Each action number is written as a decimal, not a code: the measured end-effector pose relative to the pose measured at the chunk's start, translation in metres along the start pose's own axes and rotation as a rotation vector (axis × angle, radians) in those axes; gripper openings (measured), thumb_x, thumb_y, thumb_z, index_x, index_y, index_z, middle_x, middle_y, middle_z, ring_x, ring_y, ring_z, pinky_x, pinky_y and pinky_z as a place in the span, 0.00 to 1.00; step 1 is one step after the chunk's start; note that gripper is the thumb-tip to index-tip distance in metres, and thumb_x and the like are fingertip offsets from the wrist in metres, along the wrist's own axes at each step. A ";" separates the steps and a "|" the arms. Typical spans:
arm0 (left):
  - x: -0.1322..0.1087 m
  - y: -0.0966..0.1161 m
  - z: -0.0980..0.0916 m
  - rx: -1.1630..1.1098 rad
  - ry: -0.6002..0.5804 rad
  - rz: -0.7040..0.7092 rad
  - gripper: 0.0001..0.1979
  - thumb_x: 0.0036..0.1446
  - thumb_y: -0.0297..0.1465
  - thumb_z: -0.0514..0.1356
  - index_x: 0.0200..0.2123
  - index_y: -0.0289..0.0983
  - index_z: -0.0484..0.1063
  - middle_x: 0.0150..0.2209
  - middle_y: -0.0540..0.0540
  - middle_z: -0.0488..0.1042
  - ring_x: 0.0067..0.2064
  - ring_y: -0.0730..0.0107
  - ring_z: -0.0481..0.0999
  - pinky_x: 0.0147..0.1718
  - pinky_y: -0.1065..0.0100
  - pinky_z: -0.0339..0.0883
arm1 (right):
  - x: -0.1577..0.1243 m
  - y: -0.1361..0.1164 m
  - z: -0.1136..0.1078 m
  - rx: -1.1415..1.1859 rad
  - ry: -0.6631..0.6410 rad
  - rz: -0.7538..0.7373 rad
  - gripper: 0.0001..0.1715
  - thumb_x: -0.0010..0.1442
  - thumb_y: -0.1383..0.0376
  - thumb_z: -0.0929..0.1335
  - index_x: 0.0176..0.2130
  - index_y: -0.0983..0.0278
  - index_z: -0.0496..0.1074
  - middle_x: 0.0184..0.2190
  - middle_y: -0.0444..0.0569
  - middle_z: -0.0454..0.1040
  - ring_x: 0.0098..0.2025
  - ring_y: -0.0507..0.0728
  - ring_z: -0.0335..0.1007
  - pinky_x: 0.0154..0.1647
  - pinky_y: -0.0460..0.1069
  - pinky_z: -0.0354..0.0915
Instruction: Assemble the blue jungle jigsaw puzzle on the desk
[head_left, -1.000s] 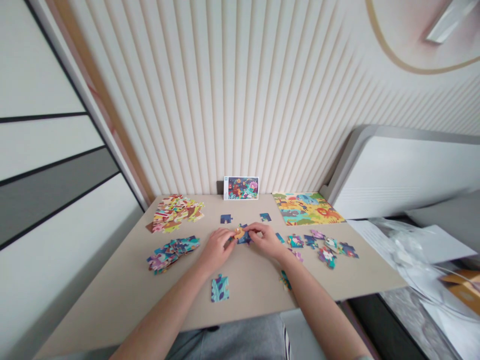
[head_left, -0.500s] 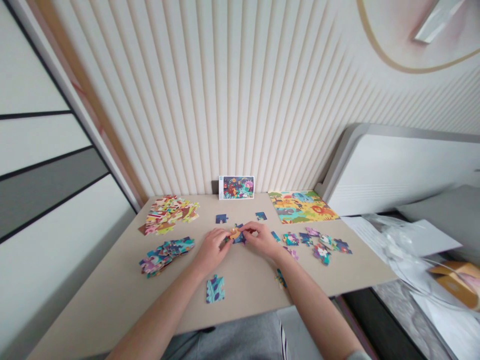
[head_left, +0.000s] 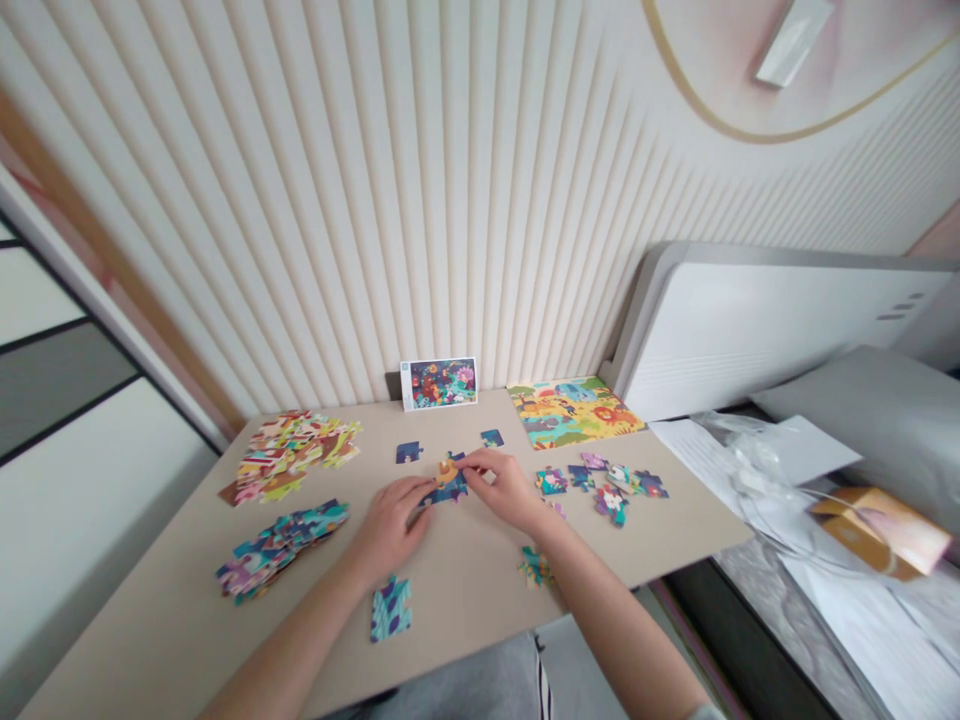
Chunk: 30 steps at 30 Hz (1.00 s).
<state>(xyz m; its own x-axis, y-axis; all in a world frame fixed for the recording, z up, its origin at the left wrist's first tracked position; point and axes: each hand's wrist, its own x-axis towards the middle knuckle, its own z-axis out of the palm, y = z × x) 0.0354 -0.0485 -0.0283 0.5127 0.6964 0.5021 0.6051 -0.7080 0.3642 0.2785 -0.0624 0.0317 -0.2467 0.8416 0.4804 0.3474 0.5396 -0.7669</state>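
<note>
In the middle of the table, joined dark-blue and orange jigsaw puzzle pieces (head_left: 450, 482) lie between my hands. My left hand (head_left: 391, 522) has its fingers closed at their left edge, thumb tucked below. Thumb and forefinger of my right hand (head_left: 501, 486) pinch the upper right side of the same pieces. Just beyond are two loose dark-blue pieces, a left one (head_left: 409, 453) and a right one (head_left: 492, 438). A teal leaf-patterned piece (head_left: 391, 609) lies nearer to me, and a green and yellow piece (head_left: 534, 567) sits beside my right forearm.
A picture card (head_left: 442, 384) leans on the ribbed wall. At left are a pile of red and yellow pieces (head_left: 300, 450) and a blue-purple pile (head_left: 281, 550). Several pieces (head_left: 613, 503) spread at right, below an animal puzzle picture (head_left: 574, 412). Papers and cables lie beyond the table's right edge.
The camera view has turned right, so everything sits further left. My left hand has drawn back slightly from the joined pieces, and more of them shows between my hands.
</note>
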 end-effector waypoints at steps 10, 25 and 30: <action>-0.001 0.003 0.001 0.181 -0.117 0.058 0.21 0.67 0.38 0.57 0.62 0.51 0.70 0.59 0.46 0.74 0.59 0.54 0.73 0.58 0.50 0.69 | -0.060 0.010 -0.085 -0.227 0.098 0.093 0.18 0.68 0.68 0.64 0.52 0.56 0.78 0.46 0.51 0.78 0.47 0.59 0.75 0.50 0.54 0.68; 0.028 -0.010 0.003 0.305 -0.259 0.138 0.20 0.68 0.41 0.57 0.62 0.55 0.69 0.57 0.50 0.74 0.57 0.59 0.72 0.56 0.56 0.67 | -0.120 0.066 -0.120 -0.486 0.529 0.312 0.21 0.68 0.61 0.63 0.56 0.58 0.77 0.52 0.56 0.76 0.54 0.65 0.72 0.57 0.61 0.67; 0.037 -0.020 0.017 0.347 -0.231 0.163 0.22 0.68 0.42 0.57 0.63 0.54 0.67 0.57 0.48 0.74 0.57 0.58 0.73 0.56 0.56 0.68 | -0.122 0.067 -0.117 -0.536 0.497 0.366 0.24 0.67 0.61 0.65 0.61 0.55 0.73 0.55 0.55 0.74 0.57 0.65 0.70 0.58 0.60 0.68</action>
<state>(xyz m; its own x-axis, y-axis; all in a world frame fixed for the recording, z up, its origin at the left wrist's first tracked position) 0.0524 -0.0066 -0.0301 0.7167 0.6151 0.3285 0.6537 -0.7567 -0.0094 0.4383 -0.1263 -0.0289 0.3525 0.8104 0.4680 0.7445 0.0602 -0.6649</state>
